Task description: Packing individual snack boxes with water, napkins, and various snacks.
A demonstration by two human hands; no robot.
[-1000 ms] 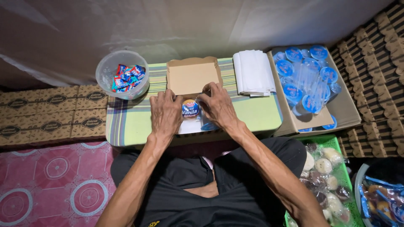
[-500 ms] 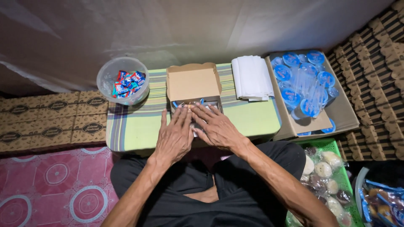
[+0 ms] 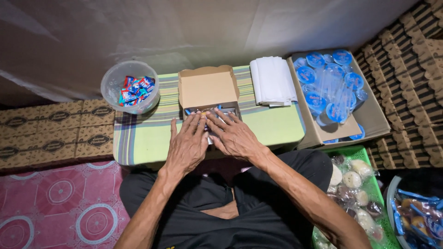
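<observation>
Here your left hand (image 3: 187, 145) and right hand (image 3: 234, 137) lie flat, fingers (image 3: 217, 121) spread and released, grasping nothing, over the small cardboard box (image 3: 208, 87), which sits mid-desk (image 3: 143, 136) with its lid upright, between the candy tub (image 3: 130, 86) and white paper stack (image 3: 273, 81).

A second ago both hands gripped a round vanilla snack over the small cardboard box (image 3: 208, 87); now the left hand (image 3: 187, 146) and right hand (image 3: 235, 137) lie flat, covering its contents.
</observation>
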